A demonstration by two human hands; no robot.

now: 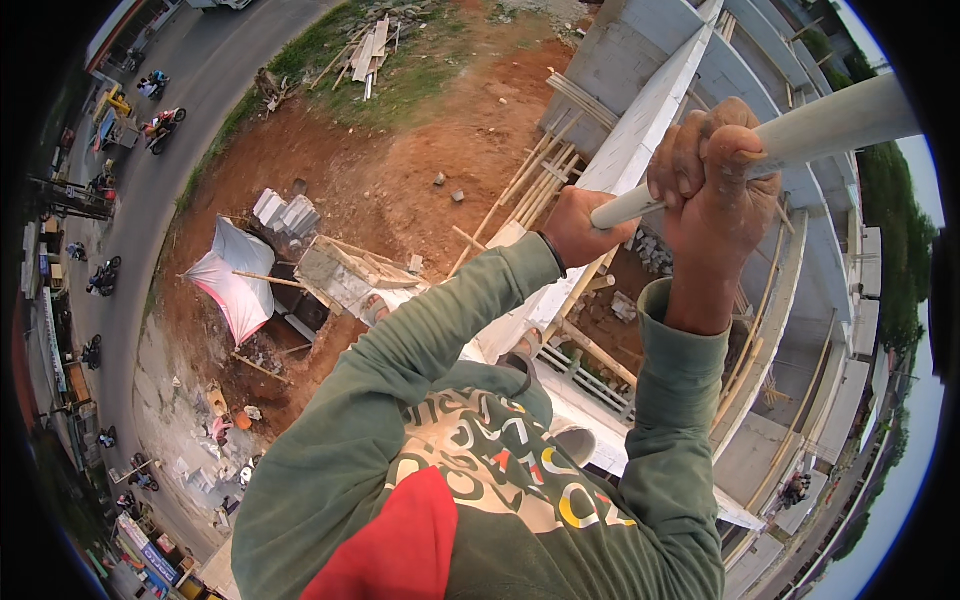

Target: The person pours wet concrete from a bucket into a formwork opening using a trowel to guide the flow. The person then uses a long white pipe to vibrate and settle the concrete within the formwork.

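A pale grey pole or pipe (pixel 832 124) runs from the upper right edge down towards the middle. My right hand (pixel 712 180) is wrapped around it, with the thumb uppermost. Lower on the same pole, my left hand (pixel 589 225) grips it close to its near end, and a dark band circles that wrist. Both arms, in green sleeves, are stretched out ahead of me. Beneath the hands lies the pale top of a long wall or beam (pixel 626 154). My sandalled feet show below, one on a concrete column top (pixel 337 281), the other on the pale ledge.
I am high above reddish bare ground (pixel 420 172). Bamboo poles (pixel 551 184) lean beside the wall. Grey block walls (pixel 750 82) with open bays stand at the right. A white and pink tarp (pixel 240 277) is spread below left, and a road (pixel 124 330) with motorcycles curves past.
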